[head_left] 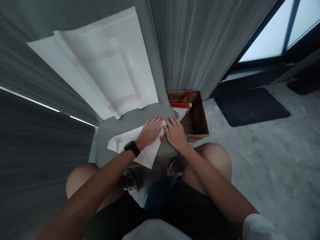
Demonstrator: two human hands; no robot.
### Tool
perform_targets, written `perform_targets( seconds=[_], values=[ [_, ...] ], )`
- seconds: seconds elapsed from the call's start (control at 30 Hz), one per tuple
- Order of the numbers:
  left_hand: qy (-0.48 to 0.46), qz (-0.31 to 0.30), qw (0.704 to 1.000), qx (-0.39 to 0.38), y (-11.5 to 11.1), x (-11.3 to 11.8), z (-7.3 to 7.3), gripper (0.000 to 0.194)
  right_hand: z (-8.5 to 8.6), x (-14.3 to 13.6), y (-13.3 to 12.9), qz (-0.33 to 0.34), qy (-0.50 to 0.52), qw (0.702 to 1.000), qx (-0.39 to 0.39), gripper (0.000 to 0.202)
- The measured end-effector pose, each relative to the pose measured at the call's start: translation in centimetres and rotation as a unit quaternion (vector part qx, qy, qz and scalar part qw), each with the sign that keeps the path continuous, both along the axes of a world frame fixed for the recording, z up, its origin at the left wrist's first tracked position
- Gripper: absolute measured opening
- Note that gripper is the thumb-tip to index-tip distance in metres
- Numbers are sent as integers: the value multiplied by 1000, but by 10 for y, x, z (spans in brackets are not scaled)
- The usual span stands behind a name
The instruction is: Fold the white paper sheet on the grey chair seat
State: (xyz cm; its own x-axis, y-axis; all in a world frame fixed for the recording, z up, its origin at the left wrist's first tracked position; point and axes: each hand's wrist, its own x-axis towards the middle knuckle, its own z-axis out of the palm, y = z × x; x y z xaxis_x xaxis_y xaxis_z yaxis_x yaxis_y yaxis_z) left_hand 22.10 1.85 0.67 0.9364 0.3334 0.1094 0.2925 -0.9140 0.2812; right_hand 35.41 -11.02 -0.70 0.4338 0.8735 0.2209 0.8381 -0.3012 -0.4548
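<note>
A folded white paper piece [149, 154] with a small orange patch lies on the grey padded seat [107, 130] between my knees. My left hand [150, 130], below a wrist with a black watch, lies flat on the paper with its fingers stretched out. At the paper's right corner, my right hand [175, 130] rests with its fingers spread, close beside the left fingertips. A large creased white sheet [112, 66] leans on the seat's back, with a faint reddish outline showing through it.
An open cardboard box [200, 116] stands right of the seat, with several folded white and orange papers [181, 110] in it. A dark mat [250, 106] lies on the floor farther right. Grey panels rise at the left and behind.
</note>
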Motion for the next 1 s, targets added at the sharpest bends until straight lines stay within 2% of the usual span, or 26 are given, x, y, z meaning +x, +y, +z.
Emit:
perform_targets(
  seconds=[0.2, 0.57, 1.0],
  values=[
    [-15, 15, 999, -28, 3, 4, -3, 51, -6, 4, 7, -14, 26, 999, 38, 44],
    [-5, 14, 1000, -20, 0, 2, -1, 52, -18, 23, 2, 29, 65, 996, 50, 47],
    [-13, 8, 1000, -6, -2, 1, -3, 53, -12, 27, 5, 28, 82, 996, -24, 58]
  ],
)
